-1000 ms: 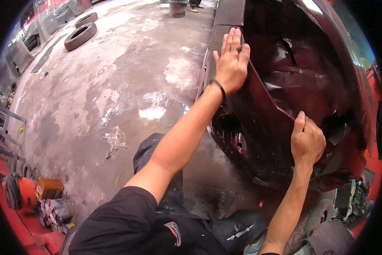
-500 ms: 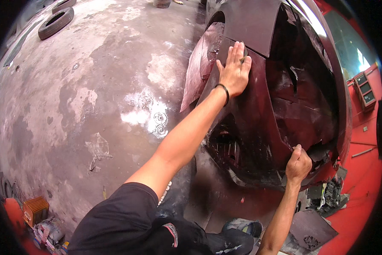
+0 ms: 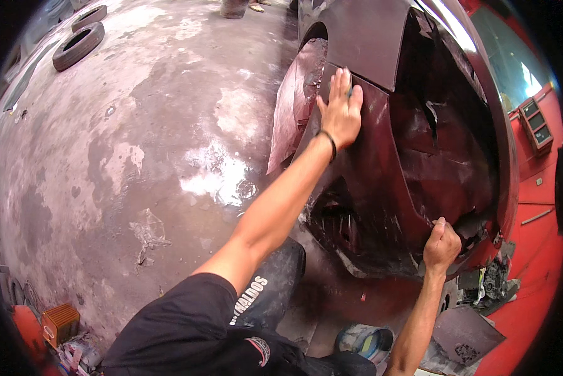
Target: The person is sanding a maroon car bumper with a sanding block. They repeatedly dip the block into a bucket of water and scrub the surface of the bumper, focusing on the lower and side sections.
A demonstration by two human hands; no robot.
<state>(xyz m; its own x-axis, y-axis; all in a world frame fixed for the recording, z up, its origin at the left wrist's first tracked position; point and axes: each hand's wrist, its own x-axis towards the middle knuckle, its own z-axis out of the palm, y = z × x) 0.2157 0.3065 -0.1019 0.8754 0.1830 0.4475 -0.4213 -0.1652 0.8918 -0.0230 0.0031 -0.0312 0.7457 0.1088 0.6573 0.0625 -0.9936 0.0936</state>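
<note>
My left hand (image 3: 339, 113) lies with fingers stretched out on the dark maroon car body panel (image 3: 363, 156), just below a seam with the upper panel (image 3: 363, 44). A small dark greenish item shows at its fingers, too hidden to make out. My right hand (image 3: 441, 247) is closed on the lower part of the panel's edge, beside a large dark recess (image 3: 447, 156) in the bodywork. A pinkish, dusty sheet (image 3: 288, 113) stands in the wheel arch to the left of my left hand.
Tyres (image 3: 78, 47) lie on the stained concrete floor (image 3: 106, 188); a bucket (image 3: 233, 9) and someone's feet (image 3: 256, 6) are at the back. A blue container (image 3: 363, 341) sits by my legs. An orange box (image 3: 59, 323) is lower left; red surfaces and debris (image 3: 491, 288) are right.
The view has shifted, showing more of the car's upper panel, wheel arch and red surface at right. Both hands keep about the same places on the panel, appearing lower in the picture.
</note>
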